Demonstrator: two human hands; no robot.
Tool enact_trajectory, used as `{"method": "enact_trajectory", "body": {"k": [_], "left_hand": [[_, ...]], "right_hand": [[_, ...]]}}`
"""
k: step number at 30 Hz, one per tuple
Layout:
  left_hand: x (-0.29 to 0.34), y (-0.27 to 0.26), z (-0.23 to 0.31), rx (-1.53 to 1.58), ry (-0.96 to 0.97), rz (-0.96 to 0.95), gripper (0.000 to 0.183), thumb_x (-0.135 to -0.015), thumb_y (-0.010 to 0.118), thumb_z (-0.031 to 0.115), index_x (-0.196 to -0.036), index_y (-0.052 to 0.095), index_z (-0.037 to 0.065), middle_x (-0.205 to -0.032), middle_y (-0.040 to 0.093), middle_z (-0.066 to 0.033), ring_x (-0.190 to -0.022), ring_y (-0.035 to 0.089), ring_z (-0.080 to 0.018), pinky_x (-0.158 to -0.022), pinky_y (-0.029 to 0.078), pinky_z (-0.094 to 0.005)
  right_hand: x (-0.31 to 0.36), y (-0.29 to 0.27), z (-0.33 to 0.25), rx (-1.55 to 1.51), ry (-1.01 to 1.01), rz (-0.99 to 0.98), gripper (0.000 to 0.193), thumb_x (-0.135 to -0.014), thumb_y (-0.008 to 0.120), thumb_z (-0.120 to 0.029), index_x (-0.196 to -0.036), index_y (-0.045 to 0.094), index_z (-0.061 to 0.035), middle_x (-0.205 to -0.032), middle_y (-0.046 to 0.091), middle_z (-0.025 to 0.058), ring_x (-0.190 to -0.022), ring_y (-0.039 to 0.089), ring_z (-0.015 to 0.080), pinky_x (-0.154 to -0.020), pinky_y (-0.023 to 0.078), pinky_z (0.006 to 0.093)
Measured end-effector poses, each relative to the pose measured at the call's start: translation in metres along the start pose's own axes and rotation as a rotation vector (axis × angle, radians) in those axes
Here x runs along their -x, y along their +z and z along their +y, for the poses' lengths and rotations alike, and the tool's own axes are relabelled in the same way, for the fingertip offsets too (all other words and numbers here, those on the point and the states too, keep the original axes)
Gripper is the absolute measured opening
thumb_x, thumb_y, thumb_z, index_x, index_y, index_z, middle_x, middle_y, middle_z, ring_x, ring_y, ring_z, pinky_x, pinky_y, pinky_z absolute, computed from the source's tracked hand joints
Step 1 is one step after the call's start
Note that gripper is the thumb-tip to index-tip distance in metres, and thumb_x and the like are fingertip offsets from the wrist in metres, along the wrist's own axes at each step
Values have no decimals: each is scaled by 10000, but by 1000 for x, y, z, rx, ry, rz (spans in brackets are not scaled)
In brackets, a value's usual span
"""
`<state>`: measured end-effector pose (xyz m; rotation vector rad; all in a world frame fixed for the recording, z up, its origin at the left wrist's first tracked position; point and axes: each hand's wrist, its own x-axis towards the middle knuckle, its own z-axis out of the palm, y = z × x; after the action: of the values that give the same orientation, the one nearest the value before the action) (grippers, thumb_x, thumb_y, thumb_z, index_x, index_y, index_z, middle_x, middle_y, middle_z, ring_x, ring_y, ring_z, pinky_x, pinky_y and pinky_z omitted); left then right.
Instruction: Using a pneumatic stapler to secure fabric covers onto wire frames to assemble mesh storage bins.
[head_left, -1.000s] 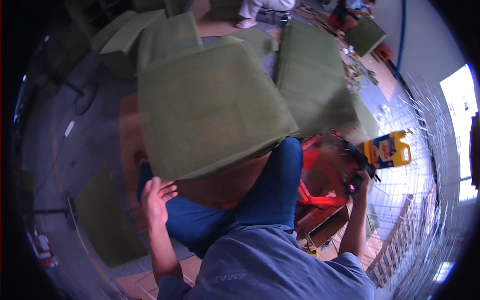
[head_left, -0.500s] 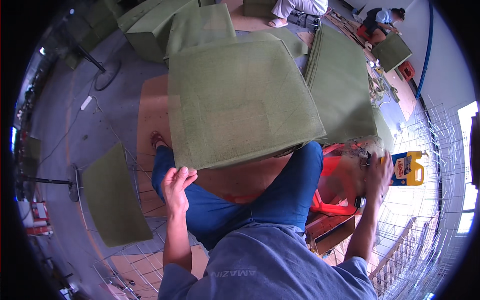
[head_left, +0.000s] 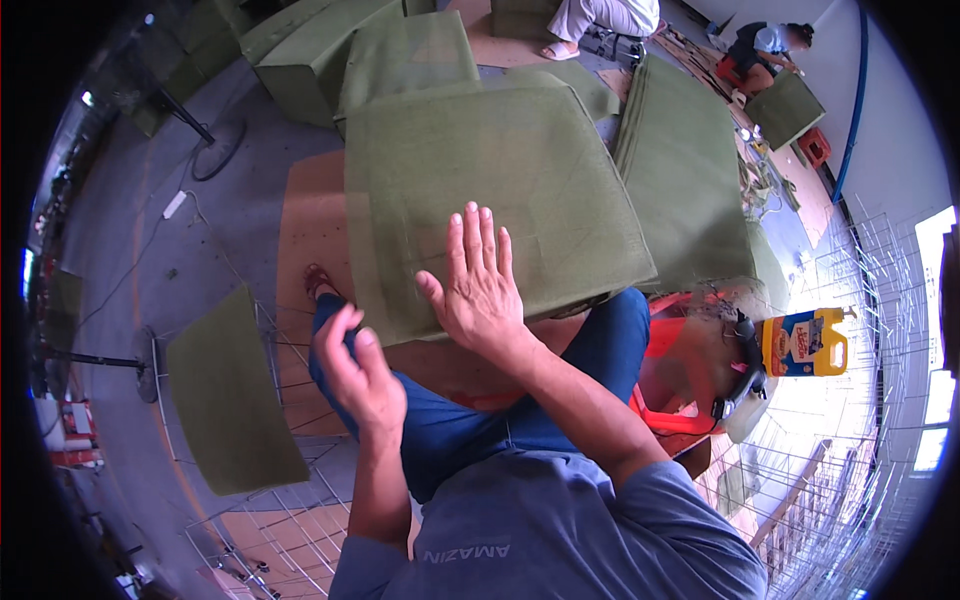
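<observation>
A large green fabric-covered box [head_left: 540,200] rests over my knees, its flat upper face towards me. My right hand [head_left: 482,300] lies on that face near its front edge, palm down and fingers stretched out. Just off the front left corner is my left hand [head_left: 362,380], slightly blurred, its thumb and fingers apart and nothing in them. A black tool [head_left: 742,370], its kind unclear, lies to the right on a red stool [head_left: 660,345]. Beside it stands a yellow jug with a blue label [head_left: 805,342].
Stacked green panels [head_left: 685,170] lean at the right, with more green boxes [head_left: 330,50] behind. A loose green panel [head_left: 235,395] lies on wire frames at the left. Wire mesh [head_left: 850,420] stands at right. Two other people [head_left: 770,50] sit at the back.
My right hand has come from the black tool beside the jug onto the box face. My left hand has let go of the box corner and shifted slightly right and down.
</observation>
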<state>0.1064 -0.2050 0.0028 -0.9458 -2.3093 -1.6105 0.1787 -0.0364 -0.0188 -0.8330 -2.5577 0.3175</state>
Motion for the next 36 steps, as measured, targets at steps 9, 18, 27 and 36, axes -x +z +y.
{"method": "enact_trajectory", "body": {"k": [9, 18, 27, 36], "left_hand": [[-22, 88, -10, -717, 320, -219, 581, -1098, 484, 358, -1558, 430, 8, -1618, 431, -228, -1548, 336, -404, -1254, 241, -605], [-20, 84, 0, -809, 266, -252, 666, -1077, 520, 401, -1614, 364, 38, -1675, 359, -189, -1581, 273, -384, -1250, 224, -621], [-21, 82, -13, -807, 248, -284, 705, -1083, 501, 446, -1620, 344, 17, -1686, 334, -204, -1582, 257, -405, -1256, 222, -595], [-15, 70, -46, -334, -65, -257, 706, -1133, 429, 416, -1662, 203, 8, -1729, 191, -237, -1604, 183, -392, -1300, 191, -474]], "right_hand": [[0, -3, 20, -365, 168, 47, 845, -1095, 446, -463, -1644, 93, 73, -1716, 87, 320, -1615, 40, 459, -1295, 65, 577], [8, -32, 105, 183, 238, 34, 901, -1067, 436, -561, -1641, 163, 78, -1730, 75, 302, -1623, 16, 433, -1288, 24, 607], [8, -62, 178, 281, 446, 49, 969, -1050, 394, -661, -1656, 132, 49, -1742, 92, 260, -1630, 38, 393, -1296, 39, 581], [6, -74, 186, 190, 448, 37, 967, -1057, 384, -663, -1654, 124, 52, -1736, 121, 263, -1623, 110, 388, -1302, 134, 527]]}}
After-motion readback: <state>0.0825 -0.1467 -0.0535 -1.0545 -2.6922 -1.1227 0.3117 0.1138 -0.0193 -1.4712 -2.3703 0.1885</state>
